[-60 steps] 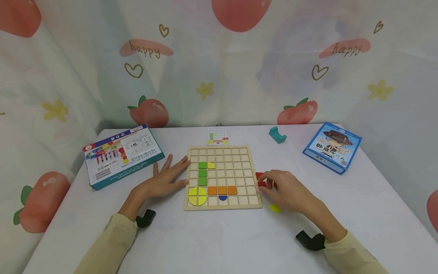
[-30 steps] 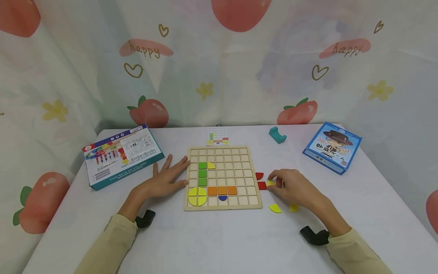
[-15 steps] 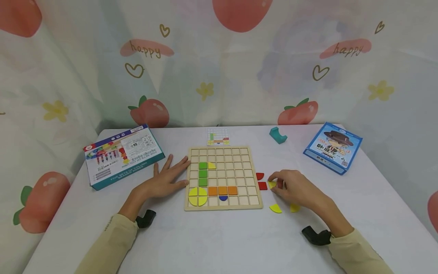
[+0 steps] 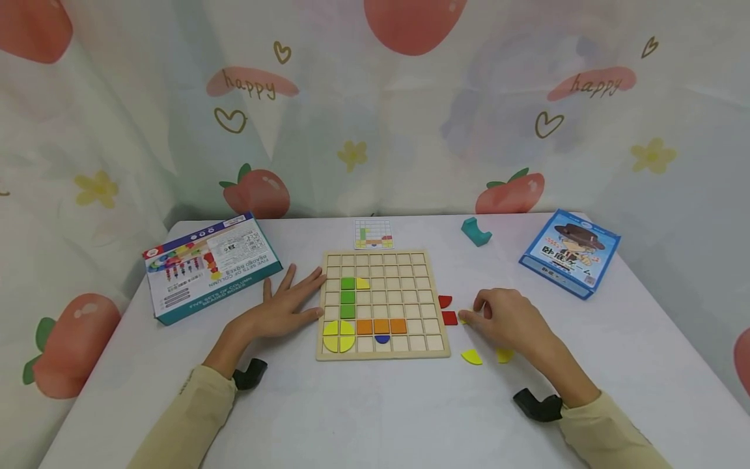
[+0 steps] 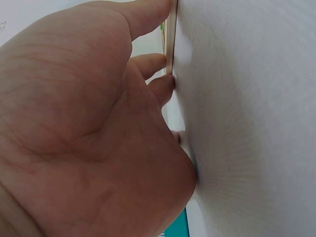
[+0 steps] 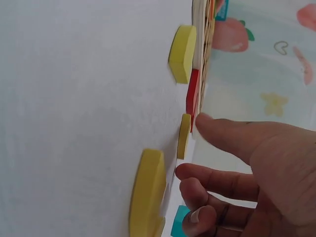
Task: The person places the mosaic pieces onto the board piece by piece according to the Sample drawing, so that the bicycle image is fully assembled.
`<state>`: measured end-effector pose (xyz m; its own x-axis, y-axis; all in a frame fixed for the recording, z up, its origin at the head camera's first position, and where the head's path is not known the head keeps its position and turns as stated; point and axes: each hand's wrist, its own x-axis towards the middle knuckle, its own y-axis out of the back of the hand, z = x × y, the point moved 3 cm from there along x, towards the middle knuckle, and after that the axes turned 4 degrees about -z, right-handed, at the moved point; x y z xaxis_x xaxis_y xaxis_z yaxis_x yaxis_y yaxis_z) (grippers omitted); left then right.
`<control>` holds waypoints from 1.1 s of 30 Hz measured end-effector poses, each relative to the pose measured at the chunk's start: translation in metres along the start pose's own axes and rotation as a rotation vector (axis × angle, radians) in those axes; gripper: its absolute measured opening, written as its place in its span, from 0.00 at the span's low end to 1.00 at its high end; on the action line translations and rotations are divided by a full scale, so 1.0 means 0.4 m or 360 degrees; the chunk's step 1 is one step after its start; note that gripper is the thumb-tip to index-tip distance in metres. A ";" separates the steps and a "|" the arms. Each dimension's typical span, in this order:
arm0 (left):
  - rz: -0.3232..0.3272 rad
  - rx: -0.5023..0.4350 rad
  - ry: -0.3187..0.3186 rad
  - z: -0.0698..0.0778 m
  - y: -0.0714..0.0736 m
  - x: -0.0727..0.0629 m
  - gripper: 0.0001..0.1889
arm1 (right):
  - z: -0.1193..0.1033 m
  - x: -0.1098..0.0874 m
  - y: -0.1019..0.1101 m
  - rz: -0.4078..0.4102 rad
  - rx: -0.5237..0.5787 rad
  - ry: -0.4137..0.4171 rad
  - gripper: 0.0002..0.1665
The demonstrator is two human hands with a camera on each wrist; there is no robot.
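Observation:
The left hand (image 4: 287,311) rests spread on the cloth, its fingertips at the left edge of a wooden grid board (image 4: 383,259). Near the board's right side, the right hand (image 4: 508,319) is held low with thumb and index finger apart. A yellow quarter-circle tile (image 6: 183,137) lies between that thumb and index finger, mostly hidden under the thumb in the head view. Left of the thumb lie a red square tile (image 4: 450,318) and a red quarter-circle tile (image 4: 445,301). Green squares (image 4: 347,298), orange squares (image 4: 381,326), yellow quarter-circles (image 4: 331,343) and a blue half-circle (image 4: 382,339) sit on the board.
Two more yellow quarter-circle tiles lie nearer the front, a left one (image 4: 471,357) and a right one (image 4: 504,355). Behind the board is a pattern card (image 4: 373,234). A teal arch block (image 4: 476,232), a blue box (image 4: 569,253) and a white-and-teal box (image 4: 212,270) stand farther out.
The right hand has moved right from the red tiles to the yellow tile, uncovering the red ones. Its index finger has since drawn back from the yellow tile. The left hand stays still.

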<state>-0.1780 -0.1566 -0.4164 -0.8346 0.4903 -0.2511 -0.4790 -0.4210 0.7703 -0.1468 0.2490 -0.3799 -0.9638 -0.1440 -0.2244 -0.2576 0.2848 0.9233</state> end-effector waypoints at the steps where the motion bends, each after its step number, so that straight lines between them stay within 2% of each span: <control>1: 0.0000 0.0002 0.0000 -0.001 0.000 0.000 0.39 | -0.001 0.000 -0.002 0.0000 -0.0002 -0.0005 0.22; 10: -0.0004 0.0015 0.0002 -0.004 -0.002 0.003 0.40 | -0.004 -0.002 -0.003 -0.0028 0.0057 0.0009 0.19; 19: -0.0002 0.0012 0.0008 -0.007 -0.003 0.002 0.40 | -0.003 -0.008 0.004 -0.0159 0.0103 0.0113 0.17; 27: 0.0001 0.0022 0.0005 -0.007 -0.003 0.002 0.40 | -0.004 -0.017 0.017 -0.0154 0.0061 0.0230 0.16; 33: 0.0003 0.0013 0.0004 -0.007 -0.003 0.003 0.40 | 0.001 -0.013 0.013 -0.0157 0.0091 0.0207 0.19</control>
<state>-0.1791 -0.1577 -0.4194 -0.8362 0.4875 -0.2512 -0.4753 -0.4157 0.7755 -0.1432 0.2517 -0.3739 -0.9176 -0.2944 -0.2672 -0.3573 0.3160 0.8789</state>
